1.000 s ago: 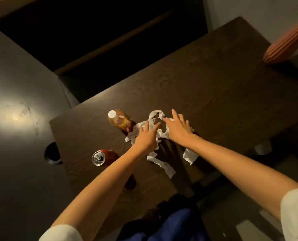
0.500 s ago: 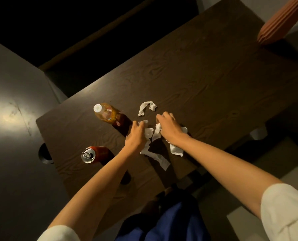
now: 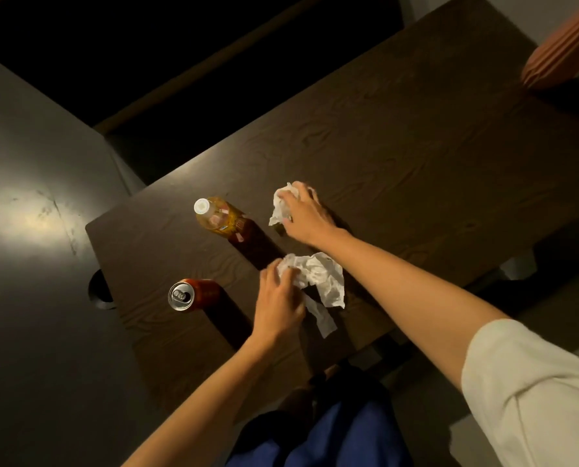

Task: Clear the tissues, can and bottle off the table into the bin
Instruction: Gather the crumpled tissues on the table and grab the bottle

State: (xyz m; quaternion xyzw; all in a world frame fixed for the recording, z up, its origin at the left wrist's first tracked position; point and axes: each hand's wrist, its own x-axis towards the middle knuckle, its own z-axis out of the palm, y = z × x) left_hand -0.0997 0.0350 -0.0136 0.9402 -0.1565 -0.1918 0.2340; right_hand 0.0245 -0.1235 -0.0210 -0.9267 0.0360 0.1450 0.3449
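On the dark wooden table, my left hand grips a bunch of crumpled white tissues near the front edge. My right hand lies farther out, fingers closing on a separate white tissue. A plastic bottle of amber drink with a white cap stands upright just left of my right hand. A red can with a silver top stands upright left of my left hand. No bin is in view.
A ribbed pink-orange object stands at the table's far right. The table's left corner sits over a grey floor, where a round dark thing peeks out. My blue-clad legs are at the front edge.
My right hand has let go of the near pile and reached out onto the far tissue. My left hand has gathered the near tissues into a tighter bunch.
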